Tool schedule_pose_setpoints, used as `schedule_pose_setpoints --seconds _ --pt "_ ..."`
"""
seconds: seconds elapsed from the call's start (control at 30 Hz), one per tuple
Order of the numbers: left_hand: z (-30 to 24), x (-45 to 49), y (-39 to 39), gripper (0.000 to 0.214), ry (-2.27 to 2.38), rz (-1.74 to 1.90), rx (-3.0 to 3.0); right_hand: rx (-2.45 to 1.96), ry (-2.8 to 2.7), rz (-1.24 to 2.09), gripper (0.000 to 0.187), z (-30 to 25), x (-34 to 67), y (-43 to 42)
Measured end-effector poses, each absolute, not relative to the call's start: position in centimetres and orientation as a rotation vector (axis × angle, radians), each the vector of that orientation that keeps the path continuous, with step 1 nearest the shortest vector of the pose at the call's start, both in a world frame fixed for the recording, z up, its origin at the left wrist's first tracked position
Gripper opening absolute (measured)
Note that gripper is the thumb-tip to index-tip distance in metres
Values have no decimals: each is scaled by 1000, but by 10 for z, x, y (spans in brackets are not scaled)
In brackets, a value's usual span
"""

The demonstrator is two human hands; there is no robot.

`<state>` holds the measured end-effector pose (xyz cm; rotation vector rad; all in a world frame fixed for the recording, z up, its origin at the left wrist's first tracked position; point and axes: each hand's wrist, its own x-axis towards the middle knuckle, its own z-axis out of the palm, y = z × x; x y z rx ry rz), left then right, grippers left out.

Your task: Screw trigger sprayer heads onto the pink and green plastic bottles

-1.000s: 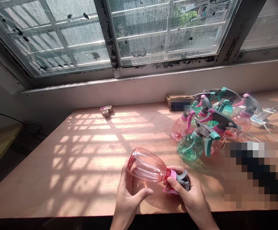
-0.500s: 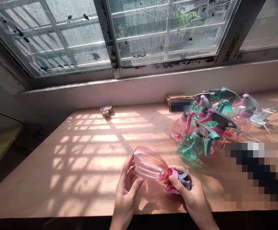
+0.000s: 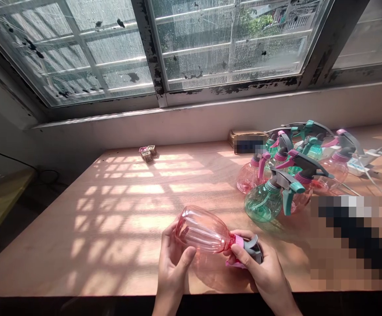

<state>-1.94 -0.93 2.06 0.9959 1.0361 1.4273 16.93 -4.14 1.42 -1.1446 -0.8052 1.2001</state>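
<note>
Gripping the spray head (image 3: 253, 249) in the right hand (image 3: 264, 267) could let the pink bottle (image 3: 206, 230) slip if the left hand (image 3: 174, 265), cupped wide, supports its base poorly.

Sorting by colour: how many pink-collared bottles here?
5: a held bottle in the right hand; the leftmost standing bottle, central bottle, rightmost bottle, and pink bottle behind the front green bottle. More may be hidden.

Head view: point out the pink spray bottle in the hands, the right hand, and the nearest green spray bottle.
Pink spray bottle (image 3: 204, 230): head view, middle of its clear body.
Right hand (image 3: 262, 267): head view, back of the hand.
Nearest green spray bottle (image 3: 262, 205): head view, middle of its body.
</note>
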Motion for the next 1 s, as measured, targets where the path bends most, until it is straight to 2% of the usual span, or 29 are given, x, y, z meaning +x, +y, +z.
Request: schedule_pose_setpoints --seconds 0.1,0.47,0.7,0.87,1.0 --pt "22 -17 -10 53 1089 1461 1004 -1132 -819 1203 43 13 169 -41" --pt "20 -21 -12 57 1074 1330 1043 -1109 -724 1206 44 13 167 -42" --pt "20 -20 -15 76 1035 1406 976 -1122 -743 1182 43 13 168 -42" --pt "24 -16 -11 55 1064 1421 1006 -1101 -770 1202 41 17 168 -42" --pt "17 -18 -7 53 1055 1436 1044 -1100 -747 1212 42 17 168 -41"
